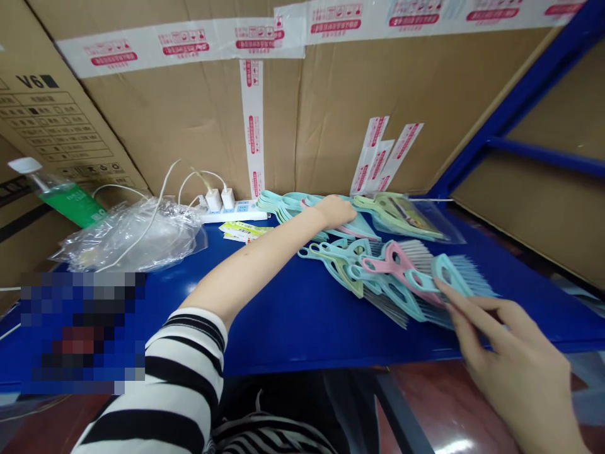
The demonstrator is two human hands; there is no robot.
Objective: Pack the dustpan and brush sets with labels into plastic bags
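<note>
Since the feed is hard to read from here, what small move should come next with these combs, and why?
Probably pinch the aqua comb with the right hand and lift it off the heap: the fingertips are right at its handle, and it lies on top, overlapping the pink comb. The left hand can likely stay on the combs further back.

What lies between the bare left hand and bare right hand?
The head view shows a loose heap of teal, pink and pale green plastic combs on the blue metal shelf between the left hand and right hand.
</note>
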